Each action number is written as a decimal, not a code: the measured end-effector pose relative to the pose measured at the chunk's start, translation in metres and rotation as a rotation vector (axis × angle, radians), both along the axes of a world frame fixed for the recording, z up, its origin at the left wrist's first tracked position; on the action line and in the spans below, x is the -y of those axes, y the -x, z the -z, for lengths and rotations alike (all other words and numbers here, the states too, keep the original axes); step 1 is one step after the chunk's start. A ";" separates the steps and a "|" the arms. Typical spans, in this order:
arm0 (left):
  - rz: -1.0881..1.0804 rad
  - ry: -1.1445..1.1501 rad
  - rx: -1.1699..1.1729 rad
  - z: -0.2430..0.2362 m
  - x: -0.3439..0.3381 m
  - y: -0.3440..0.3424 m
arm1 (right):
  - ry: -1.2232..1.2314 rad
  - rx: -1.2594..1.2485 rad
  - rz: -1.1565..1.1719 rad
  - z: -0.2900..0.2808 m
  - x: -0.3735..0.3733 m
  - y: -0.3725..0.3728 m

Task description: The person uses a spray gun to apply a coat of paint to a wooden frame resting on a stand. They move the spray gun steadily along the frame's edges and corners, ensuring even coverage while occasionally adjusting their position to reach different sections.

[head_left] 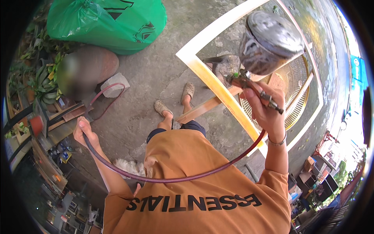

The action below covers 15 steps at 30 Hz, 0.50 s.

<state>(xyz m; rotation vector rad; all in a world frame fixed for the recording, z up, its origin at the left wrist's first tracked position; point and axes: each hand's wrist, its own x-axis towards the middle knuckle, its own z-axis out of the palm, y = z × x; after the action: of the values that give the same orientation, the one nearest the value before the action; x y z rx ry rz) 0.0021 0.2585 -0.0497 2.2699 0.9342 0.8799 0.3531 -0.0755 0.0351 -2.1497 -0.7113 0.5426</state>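
Plainly, the right hand (268,111) is closed round a spray gun (243,81) — its grey-smeared cup (272,43) showing over the pale frame (219,88). Near the plants (44,84), the left hand (86,132) clasps a dark red hose (179,180) — fingers curled in — that sags across the shirt (183,156).

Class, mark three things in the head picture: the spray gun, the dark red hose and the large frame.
Spray gun (257,58): head view, on the side of its silvery cup.
Dark red hose (167,180): head view, on its sagging middle.
Large frame (216,87): head view, on its yellowish bar.
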 end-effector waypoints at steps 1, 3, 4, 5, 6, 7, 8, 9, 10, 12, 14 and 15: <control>-0.001 0.002 -0.010 -0.003 0.001 -0.002 | -0.002 0.010 0.009 0.002 -0.002 -0.005; -0.001 -0.007 -0.022 -0.007 0.002 -0.005 | -0.042 0.102 0.035 0.012 -0.005 -0.020; 0.001 -0.019 -0.026 -0.009 0.002 -0.006 | -0.028 0.144 0.055 0.016 -0.006 -0.030; 0.001 -0.033 -0.031 -0.010 0.003 -0.006 | -0.015 0.183 0.074 0.020 -0.006 -0.039; 0.011 -0.059 -0.031 -0.012 0.004 -0.008 | -0.044 0.188 0.088 0.020 -0.009 -0.046; 0.020 -0.085 -0.031 -0.013 0.006 -0.011 | -0.066 0.214 0.092 0.023 -0.009 -0.055; 0.028 -0.112 -0.031 -0.014 0.008 -0.014 | -0.088 0.242 0.095 0.026 -0.008 -0.064; 0.033 -0.130 -0.032 -0.016 0.011 -0.017 | -0.110 0.269 0.097 0.030 -0.007 -0.075; 0.038 -0.149 -0.033 -0.018 0.014 -0.020 | -0.050 0.298 0.113 0.034 -0.005 -0.085; 0.069 -0.171 -0.021 -0.021 0.017 -0.028 | -0.083 0.308 0.121 0.037 -0.004 -0.102; 0.112 -0.180 0.003 -0.025 0.020 -0.031 | -0.098 0.288 0.147 0.038 -0.006 -0.117; 0.114 -0.185 0.003 -0.026 0.022 -0.034 | -0.112 0.298 0.135 0.041 -0.004 -0.126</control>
<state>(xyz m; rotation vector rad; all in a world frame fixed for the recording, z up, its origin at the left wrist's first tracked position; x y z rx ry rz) 0.0363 0.2361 -0.0233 2.4493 0.7404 0.9536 0.4794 -0.0715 -0.0055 -2.1762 -0.7302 0.1078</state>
